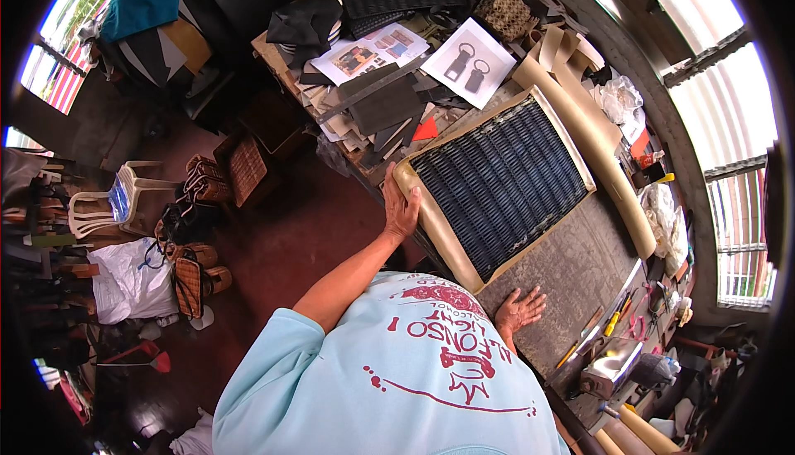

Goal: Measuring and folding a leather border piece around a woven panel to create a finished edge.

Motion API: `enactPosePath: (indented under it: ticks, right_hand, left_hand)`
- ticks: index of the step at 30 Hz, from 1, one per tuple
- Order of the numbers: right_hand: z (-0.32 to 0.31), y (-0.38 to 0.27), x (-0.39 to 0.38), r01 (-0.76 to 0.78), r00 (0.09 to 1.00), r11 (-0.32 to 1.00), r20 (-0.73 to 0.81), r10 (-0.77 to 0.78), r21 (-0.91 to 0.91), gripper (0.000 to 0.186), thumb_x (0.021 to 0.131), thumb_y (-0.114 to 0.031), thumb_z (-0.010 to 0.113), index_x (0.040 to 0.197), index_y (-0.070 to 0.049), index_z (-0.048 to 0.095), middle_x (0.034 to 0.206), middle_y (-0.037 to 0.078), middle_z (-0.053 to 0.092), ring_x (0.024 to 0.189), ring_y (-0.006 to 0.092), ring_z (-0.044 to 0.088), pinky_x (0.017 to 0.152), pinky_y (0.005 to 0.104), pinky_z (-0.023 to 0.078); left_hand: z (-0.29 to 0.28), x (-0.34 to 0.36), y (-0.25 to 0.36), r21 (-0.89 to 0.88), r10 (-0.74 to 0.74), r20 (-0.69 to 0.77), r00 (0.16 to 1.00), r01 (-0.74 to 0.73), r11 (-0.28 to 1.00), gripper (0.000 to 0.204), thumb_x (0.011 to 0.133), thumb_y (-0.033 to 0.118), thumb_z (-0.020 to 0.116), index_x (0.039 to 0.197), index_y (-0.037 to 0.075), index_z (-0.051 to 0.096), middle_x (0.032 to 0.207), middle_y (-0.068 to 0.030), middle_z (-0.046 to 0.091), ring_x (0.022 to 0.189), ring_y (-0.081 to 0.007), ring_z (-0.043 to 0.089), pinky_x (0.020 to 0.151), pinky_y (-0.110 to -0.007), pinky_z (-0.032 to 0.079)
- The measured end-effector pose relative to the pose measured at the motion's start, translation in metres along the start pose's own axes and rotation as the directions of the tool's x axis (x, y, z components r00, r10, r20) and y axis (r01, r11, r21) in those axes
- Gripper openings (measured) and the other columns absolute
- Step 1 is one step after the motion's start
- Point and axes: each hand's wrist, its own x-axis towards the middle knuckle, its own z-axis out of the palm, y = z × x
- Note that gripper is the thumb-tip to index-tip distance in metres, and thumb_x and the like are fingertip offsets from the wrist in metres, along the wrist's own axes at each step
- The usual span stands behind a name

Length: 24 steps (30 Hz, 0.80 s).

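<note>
A dark blue-black woven panel (505,186) with a tan border lies on the worktable (571,281), slanting away to the upper right. Against the left edge of that border rests my left hand (401,207), its fingers stretched along the edge and the thumb apart on the near side. My right hand (521,310) lies on the bare tabletop just below the panel's near corner, fingers spread and holding nothing. The tan border is thick and rounded along the left side.
A long tan roll (600,165) runs along the panel's far right. Scraps and printed sheets (472,62) pile up at the far end. Hand tools, including a yellow-handled one (612,323), lie along the right edge. A plastic chair (124,198) and woven bags (192,277) stand left.
</note>
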Motion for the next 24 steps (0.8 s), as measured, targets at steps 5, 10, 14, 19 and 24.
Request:
enactPosePath:
  ticks: [5,10,14,19,24]
  right_hand:
    - [0.0017,0.0011,0.0011,-0.004,1.000,1.000,-0.001,0.004,-0.009,0.066,0.100,-0.047,0.043,0.157,-0.019,0.023,0.164,0.015,0.013,0.151,0.0374,0.006,0.120,0.0533,0.002]
    - [-0.0011,-0.0008,0.0000,-0.010,1.000,1.000,0.012,0.010,-0.004,0.066,0.100,-0.047,0.044,0.157,-0.020,0.023,0.164,0.014,0.013,0.151,0.0362,0.006,0.121,0.0529,0.002]
    - [-0.0029,-0.0020,-0.0001,-0.014,1.000,1.000,0.012,0.015,-0.007,0.066,0.100,-0.047,0.044,0.157,-0.020,0.023,0.164,0.013,0.013,0.151,0.0353,0.006,0.121,0.0526,0.001]
    - [-0.0057,-0.0036,-0.0013,-0.022,1.000,1.000,0.021,0.022,-0.011,0.066,0.100,-0.047,0.044,0.157,-0.021,0.023,0.164,0.011,0.014,0.151,0.0348,0.006,0.121,0.0526,0.002]
    - [0.0003,0.0006,0.0003,-0.002,1.000,1.000,-0.012,0.003,0.005,0.066,0.100,-0.047,0.045,0.157,-0.020,0.024,0.164,0.009,0.016,0.151,0.0348,0.007,0.121,0.0532,0.003]
  left_hand:
    - [-0.0005,0.0005,0.0013,-0.013,-0.010,0.007,1.000,0.010,1.000,0.082,0.093,0.043,0.046,0.149,-0.009,0.017,0.150,-0.0286,0.026,0.138,-0.0427,0.027,0.117,-0.047,0.017]
    - [-0.0014,0.0009,0.0018,-0.023,-0.006,0.010,1.000,0.006,1.000,0.082,0.093,0.043,0.047,0.149,-0.009,0.018,0.150,-0.0287,0.026,0.138,-0.0428,0.027,0.117,-0.048,0.017]
    - [-0.0016,0.0005,0.0024,-0.062,-0.042,0.024,0.999,0.043,0.997,0.082,0.093,0.044,0.047,0.149,-0.009,0.018,0.150,-0.0289,0.027,0.138,-0.0432,0.028,0.117,-0.048,0.017]
    - [-0.0015,0.0004,0.0038,-0.059,-0.038,0.016,0.999,0.039,0.997,0.082,0.093,0.044,0.047,0.149,-0.008,0.018,0.149,-0.0290,0.028,0.137,-0.0434,0.029,0.116,-0.048,0.018]
    - [-0.0023,0.0007,0.0048,-0.057,-0.023,0.010,1.000,0.024,0.998,0.082,0.093,0.044,0.048,0.149,-0.008,0.018,0.148,-0.0286,0.029,0.137,-0.0427,0.029,0.116,-0.048,0.018]
